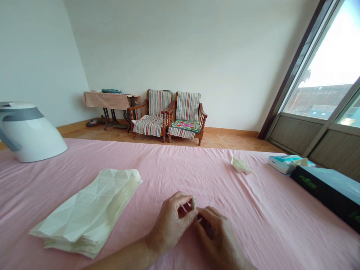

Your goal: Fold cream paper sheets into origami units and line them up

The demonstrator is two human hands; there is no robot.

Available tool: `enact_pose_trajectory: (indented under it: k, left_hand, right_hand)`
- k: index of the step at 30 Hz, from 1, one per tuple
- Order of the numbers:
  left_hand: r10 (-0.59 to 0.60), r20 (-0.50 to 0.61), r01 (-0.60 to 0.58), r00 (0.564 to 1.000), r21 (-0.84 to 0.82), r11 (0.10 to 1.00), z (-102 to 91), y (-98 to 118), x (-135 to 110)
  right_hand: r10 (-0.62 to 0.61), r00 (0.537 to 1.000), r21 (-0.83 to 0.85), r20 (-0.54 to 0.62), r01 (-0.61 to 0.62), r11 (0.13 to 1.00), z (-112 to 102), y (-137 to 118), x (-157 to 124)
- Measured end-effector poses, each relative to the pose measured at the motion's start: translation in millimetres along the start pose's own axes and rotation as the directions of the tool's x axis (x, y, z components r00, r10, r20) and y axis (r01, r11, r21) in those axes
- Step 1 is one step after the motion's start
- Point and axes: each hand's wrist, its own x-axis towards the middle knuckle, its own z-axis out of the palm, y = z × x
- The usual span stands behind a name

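Observation:
A small, narrow piece of folded paper (pixel 193 203) stands on edge between the fingertips of my left hand (pixel 173 214), which is closed in a pinch. My right hand (pixel 218 234) meets it from the right, its thumb and fingers pressed together at the paper's lower end. Much of the paper is hidden behind the fingers. To the left of my hands lies a thick stack of creased, pale cream paper sheets (pixel 87 210). Farther off on the right, a folded paper shape (pixel 241 165) with pointed ends rests alone on the pink cloth (pixel 174 165).
At the left edge stands a white and grey jug (pixel 39 135). Along the right are a blue and white tissue box (pixel 284 164) and a long black box (pixel 323 191). Beyond the cloth's far edge are two wooden chairs (pixel 154 112) and a cloth-covered sewing table (pixel 109 100).

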Motion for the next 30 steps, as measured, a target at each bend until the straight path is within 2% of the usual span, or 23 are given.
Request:
enact_pose_trajectory:
  k: [5,13,17,21,25,28,30]
  left_hand:
    - [0.024,0.043,-0.024,0.999,0.013,1.000,-1.2,0.5,0.1]
    - [0.040,0.040,-0.042,0.998,0.052,0.998,0.4,1.6,-1.4]
    - [0.064,0.049,-0.068,0.997,0.078,0.995,3.6,-4.6,-5.2]
    - [0.124,0.041,-0.128,0.991,0.111,0.986,3.3,-13.4,-7.7]
    - [0.120,0.075,-0.133,0.990,0.204,0.970,-3.9,-13.7,-8.6]
    - [0.167,0.171,-0.204,0.971,0.230,0.951,-11.1,-11.5,-8.3]
    - [0.213,0.228,-0.265,0.950,0.231,0.936,-15.1,-11.6,-7.9]
  right_hand:
    - [0.031,0.999,-0.034,-0.023,-0.031,0.999,-2.9,3.8,1.9]
    - [0.103,0.992,0.004,-0.068,-0.103,0.995,-0.3,9.6,3.9]
    - [0.121,0.988,0.014,-0.093,-0.120,0.993,0.7,13.7,4.5]
    - [0.109,0.981,-0.056,-0.164,-0.119,0.991,-1.8,15.7,3.8]
    - [0.012,0.994,-0.151,-0.109,-0.029,0.988,-6.4,11.7,2.5]
    - [-0.073,0.996,-0.213,-0.042,0.062,0.975,-7.6,11.3,0.7]
    - [-0.087,0.996,-0.252,-0.023,0.078,0.965,-7.6,12.9,-0.6]
